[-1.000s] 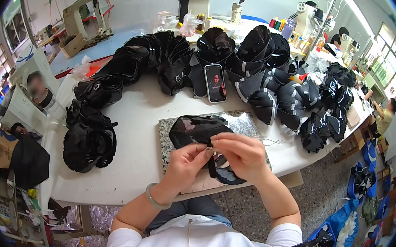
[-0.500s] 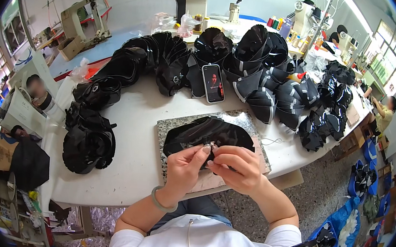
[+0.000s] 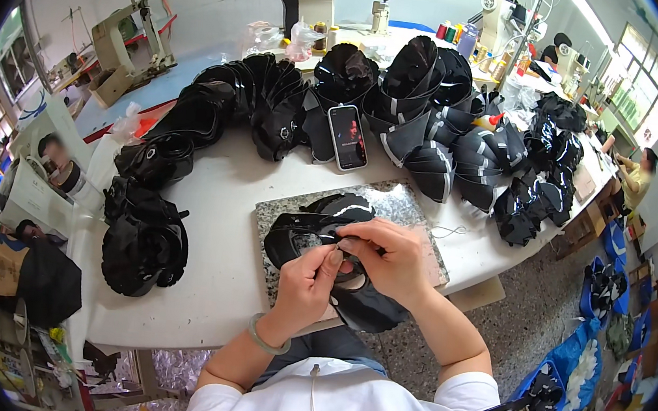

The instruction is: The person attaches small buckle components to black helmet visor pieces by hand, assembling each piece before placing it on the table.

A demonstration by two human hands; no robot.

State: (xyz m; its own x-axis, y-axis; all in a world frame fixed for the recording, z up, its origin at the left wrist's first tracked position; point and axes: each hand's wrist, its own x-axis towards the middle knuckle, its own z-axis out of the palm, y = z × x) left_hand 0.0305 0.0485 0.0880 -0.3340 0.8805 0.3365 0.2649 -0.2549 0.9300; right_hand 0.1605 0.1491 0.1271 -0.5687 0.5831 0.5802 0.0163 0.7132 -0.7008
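Black, looks light, supple, slick: grip glossy piece [image 3: 370, 308] by edge near left hand [image 3: 305, 286] and right hand [image 3: 391, 261] pinching an obscured part.

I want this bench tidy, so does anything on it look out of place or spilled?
Two things: a lit phone propped among black pieces, unlike the work around it, and a thin loop, perhaps loose thread, beside the speckled slab. I see no spill.

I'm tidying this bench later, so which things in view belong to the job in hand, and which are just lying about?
Part of the job:
Glossy black piece, in the left hand and right hand
Speckled slab beneath
Probably the stacked black pieces

Apparently just lying about:
Propped phone
Cardboard box, back left
Clear plastic bag
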